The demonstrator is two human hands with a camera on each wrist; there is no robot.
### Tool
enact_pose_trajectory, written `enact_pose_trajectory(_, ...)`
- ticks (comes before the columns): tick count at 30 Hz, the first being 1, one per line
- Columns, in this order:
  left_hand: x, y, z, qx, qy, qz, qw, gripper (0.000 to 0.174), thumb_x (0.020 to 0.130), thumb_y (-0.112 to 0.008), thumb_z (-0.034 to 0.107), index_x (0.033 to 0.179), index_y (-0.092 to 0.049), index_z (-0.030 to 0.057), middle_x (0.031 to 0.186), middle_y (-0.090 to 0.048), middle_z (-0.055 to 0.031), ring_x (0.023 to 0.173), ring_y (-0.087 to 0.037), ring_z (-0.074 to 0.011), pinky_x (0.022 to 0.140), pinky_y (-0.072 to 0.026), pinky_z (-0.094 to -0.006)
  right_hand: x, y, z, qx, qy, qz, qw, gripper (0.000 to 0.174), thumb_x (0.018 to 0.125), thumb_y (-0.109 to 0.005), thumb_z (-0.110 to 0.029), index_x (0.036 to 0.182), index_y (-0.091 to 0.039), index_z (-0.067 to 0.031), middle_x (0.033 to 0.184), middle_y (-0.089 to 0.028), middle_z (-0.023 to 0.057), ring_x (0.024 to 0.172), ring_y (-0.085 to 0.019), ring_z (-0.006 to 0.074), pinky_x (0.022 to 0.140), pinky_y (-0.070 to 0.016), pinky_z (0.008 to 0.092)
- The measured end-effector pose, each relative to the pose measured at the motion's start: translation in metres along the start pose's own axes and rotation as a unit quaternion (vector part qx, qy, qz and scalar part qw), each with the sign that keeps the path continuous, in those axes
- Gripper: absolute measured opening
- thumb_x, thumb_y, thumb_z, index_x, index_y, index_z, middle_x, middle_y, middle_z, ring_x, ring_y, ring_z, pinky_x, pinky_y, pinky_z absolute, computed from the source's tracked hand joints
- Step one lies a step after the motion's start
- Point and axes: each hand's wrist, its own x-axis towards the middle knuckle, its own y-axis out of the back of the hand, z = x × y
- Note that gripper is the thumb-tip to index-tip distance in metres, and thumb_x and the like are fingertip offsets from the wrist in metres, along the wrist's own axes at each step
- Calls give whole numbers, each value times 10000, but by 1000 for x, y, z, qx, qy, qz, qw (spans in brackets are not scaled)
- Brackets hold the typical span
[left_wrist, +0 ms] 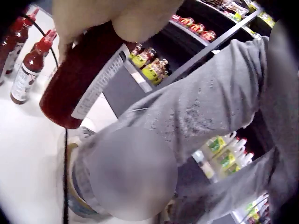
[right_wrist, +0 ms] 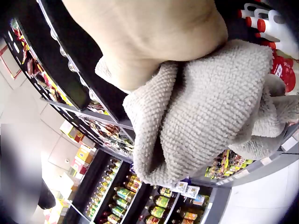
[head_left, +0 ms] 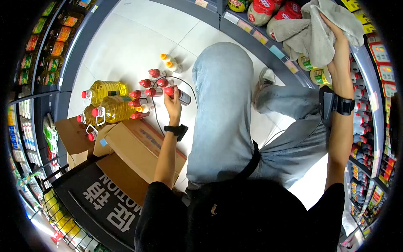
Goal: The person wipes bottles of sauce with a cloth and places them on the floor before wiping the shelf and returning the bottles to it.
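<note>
My left hand [head_left: 172,103] grips a dark red sauce bottle [head_left: 178,95] with a red cap, held just above the floor beside a cluster of similar red-capped bottles [head_left: 145,92]. In the left wrist view the bottle [left_wrist: 81,79] fills the upper left under my fingers [left_wrist: 135,18], label facing out. My right hand [head_left: 338,40] is raised to the shelf at the upper right and clutches a grey towel [head_left: 312,31]. The right wrist view shows the towel [right_wrist: 201,112] bunched under my palm [right_wrist: 149,32]. I am squatting, with jeans-clad knees between the two arms.
Large yellow oil jugs [head_left: 107,103] and an open cardboard box [head_left: 134,147] lie on the white floor at left. Two orange-capped bottles [head_left: 170,63] stand farther off. Stocked shelves curve along both sides; red-lidded jars [head_left: 268,12] sit by the towel. A wire basket [head_left: 63,214] stands lower left.
</note>
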Motion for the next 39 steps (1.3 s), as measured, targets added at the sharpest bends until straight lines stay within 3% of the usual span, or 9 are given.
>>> enact_pose_trajectory(1,0,1,-14,-23,22,-16,999,258,888,-656,207,1017,-613,-13,1031,-506,-148,890,-546,-245,764,-445,-325,1,1,2,1,-2,0,1000,340,959,-468,-114,1269,-576,-24,1299,-552,120,1149,-568,181,987,-456,286)
enact_pose_trajectory(3,17,-9,-26,191,-51,-35,980,296,875,-673,259,1028,-632,9,1031,-525,-153,929,-533,-283,800,-442,-356,5,12,13,-35,16,-28,999,340,959,-475,-129,1263,-577,-19,1302,-550,121,1148,-569,182,991,-454,290)
enact_pose_trajectory(5,21,-13,-28,112,15,-26,993,341,837,-705,315,1036,-648,44,1000,-543,-165,950,-524,-330,840,-427,-396,7,22,19,-64,40,-57,995,341,958,-483,-144,1258,-579,-13,1304,-548,121,1148,-570,184,995,-452,294)
enact_pose_trajectory(11,23,-21,-51,158,14,-9,987,352,773,-760,208,1067,-642,57,1041,-565,-186,966,-552,-347,806,-464,-400,-1,1,7,-3,1,-13,1000,342,953,-498,-158,1245,-582,0,1305,-547,124,1157,-567,190,998,-452,299)
enact_pose_trajectory(19,18,-14,-77,155,54,19,986,305,746,-746,88,1019,-618,38,927,-625,-167,872,-602,-359,782,-477,-413,-6,-9,8,1,-2,-20,1000,335,947,-507,-143,1234,-584,11,1301,-549,132,1166,-563,200,1005,-449,304)
enact_pose_trajectory(25,35,-16,-20,142,3,-20,990,263,753,-744,84,978,-617,37,915,-636,-159,855,-614,-342,751,-483,-389,-20,-24,-3,-58,14,-19,998,324,962,-482,-140,1235,-594,-8,1320,-528,138,1169,-559,200,1027,-436,305)
enact_pose_trajectory(31,53,-40,-28,-56,27,39,997,295,773,-766,127,1008,-628,13,896,-673,-155,848,-651,-267,758,-496,-339,-24,-35,-10,-45,-28,20,998,319,971,-462,-135,1230,-603,-14,1330,-517,144,1185,-544,198,1037,-425,303)
enact_pose_trajectory(36,54,-59,-37,41,2,29,999,306,781,-745,88,1052,-617,24,923,-671,-157,838,-651,-269,750,-496,-343,-22,-25,-6,-72,7,5,997,328,968,-465,-149,1226,-600,4,1320,-527,142,1166,-559,200,1022,-432,300)
enact_pose_trajectory(39,55,-64,-66,135,-26,21,990,301,789,-727,98,1050,-596,25,957,-643,-163,841,-615,-360,728,-492,-432,-20,-29,-10,-24,-14,17,999,337,966,-469,-159,1231,-594,6,1313,-533,142,1165,-560,205,1007,-443,299)
